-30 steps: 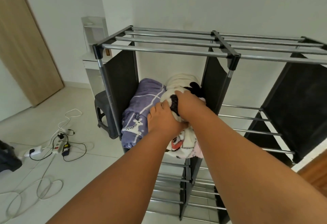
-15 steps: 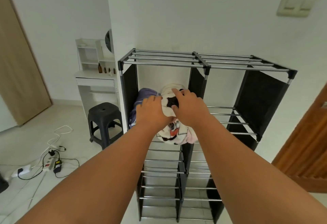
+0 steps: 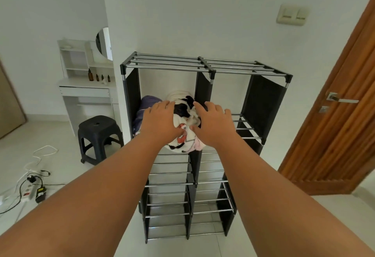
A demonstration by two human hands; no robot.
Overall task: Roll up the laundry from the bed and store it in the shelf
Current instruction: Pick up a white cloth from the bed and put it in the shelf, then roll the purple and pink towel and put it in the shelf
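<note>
A black shelf (image 3: 265, 98) with metal rods stands against the white wall. In its top left compartment lies a rolled white, black and pink blanket (image 3: 185, 114), beside a rolled purple blanket (image 3: 146, 102) on its left. My left hand (image 3: 160, 122) hovers in front of the white roll's left side with fingers spread. My right hand (image 3: 213, 124) is at the roll's right side, also spread. Neither hand grips the cloth. The purple roll is mostly hidden behind my left hand.
A black plastic stool (image 3: 97, 135) stands left of the shelf. Behind it is a white dressing table (image 3: 87, 92) with small bottles. A power strip and cables (image 3: 34, 187) lie on the floor at left. A wooden door (image 3: 334, 114) is at right.
I have stepped back from the shelf, which now looks smaller. Both hands have come off the white roll and moved apart, fingers spread. The roll stays in the compartment.
</note>
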